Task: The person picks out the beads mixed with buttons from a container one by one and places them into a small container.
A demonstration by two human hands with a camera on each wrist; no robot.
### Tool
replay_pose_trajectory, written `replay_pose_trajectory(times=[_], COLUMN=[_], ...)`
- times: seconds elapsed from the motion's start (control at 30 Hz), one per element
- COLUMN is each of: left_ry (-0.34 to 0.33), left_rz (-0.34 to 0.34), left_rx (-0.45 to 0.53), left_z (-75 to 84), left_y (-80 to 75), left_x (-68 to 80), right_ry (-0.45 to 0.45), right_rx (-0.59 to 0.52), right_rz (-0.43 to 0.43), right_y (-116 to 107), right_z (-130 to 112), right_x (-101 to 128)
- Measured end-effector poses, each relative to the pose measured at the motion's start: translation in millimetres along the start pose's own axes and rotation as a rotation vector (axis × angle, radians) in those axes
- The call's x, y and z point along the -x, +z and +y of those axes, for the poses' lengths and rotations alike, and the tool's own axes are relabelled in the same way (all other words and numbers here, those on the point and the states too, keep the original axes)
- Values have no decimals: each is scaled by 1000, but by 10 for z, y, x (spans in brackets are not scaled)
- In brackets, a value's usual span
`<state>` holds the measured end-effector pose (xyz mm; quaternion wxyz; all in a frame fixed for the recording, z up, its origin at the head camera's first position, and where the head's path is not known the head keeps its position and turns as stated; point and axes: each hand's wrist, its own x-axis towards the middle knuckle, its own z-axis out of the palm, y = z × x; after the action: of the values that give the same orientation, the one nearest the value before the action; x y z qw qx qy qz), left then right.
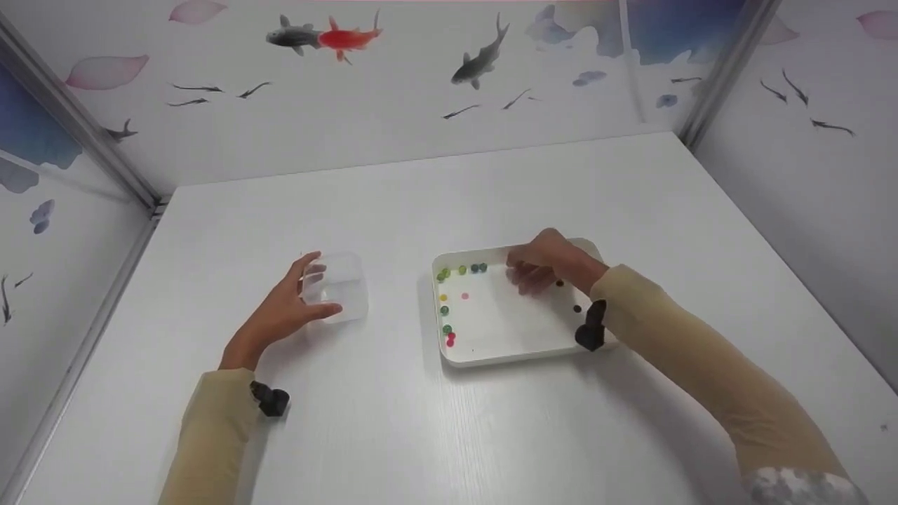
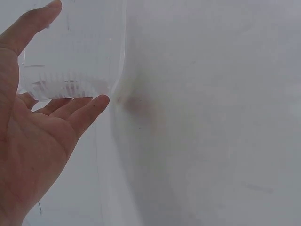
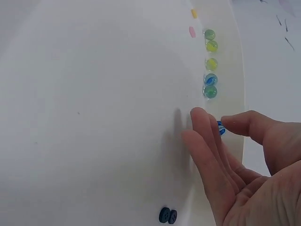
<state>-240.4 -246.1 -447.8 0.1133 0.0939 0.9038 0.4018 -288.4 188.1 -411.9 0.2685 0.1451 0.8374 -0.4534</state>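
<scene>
My left hand [image 1: 284, 305] grips a clear plastic box [image 1: 349, 291] on the white table, left of the tray. In the left wrist view, the thumb lies along one side of the box and the fingers are at its other side. Over the far wall of a shallow white tray [image 1: 519, 357] is my right hand [image 1: 547, 258]. A blue-streaked marble [image 3: 221, 128] sits between its thumb and fingers, partly covered by them. Close by along that wall lie a blue marble [image 3: 210, 79] and a green marble [image 3: 210, 91]. Dark buttons [image 3: 164, 214] lie on the near side of the hand in the right wrist view.
More green marbles [image 1: 445, 311] line the tray's left wall, with red pieces [image 1: 451, 339] in the near left corner. A yellow piece [image 1: 443, 298] and a pink piece [image 1: 465, 296] lie flat nearby. Printed panels [image 1: 393, 91] enclose the table [image 1: 393, 421] at the back and sides.
</scene>
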Motion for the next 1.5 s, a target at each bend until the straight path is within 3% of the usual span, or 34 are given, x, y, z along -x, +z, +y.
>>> replay_pose_trajectory(times=[0.3,0.57,0.93,1.27,1.5], left_ry=[14,10,17,26,9], left_rz=[6,8,4,15,31], left_rx=[13,29,44,62,57], left_z=[-21,-37,-52,-75,-71], left_y=[12,20,11,10,10], left_x=[-4,-8,-21,-36,-24], right_ry=[30,2,-135,-309,-365], right_rx=[-54,-87,-59,-63,-44], right_rz=[-43,-40,-16,43,38], right_y=[-118,-160,-161,-45,74], right_z=[-87,-152,-224,-320,-424], right_x=[1,74,211,387,454])
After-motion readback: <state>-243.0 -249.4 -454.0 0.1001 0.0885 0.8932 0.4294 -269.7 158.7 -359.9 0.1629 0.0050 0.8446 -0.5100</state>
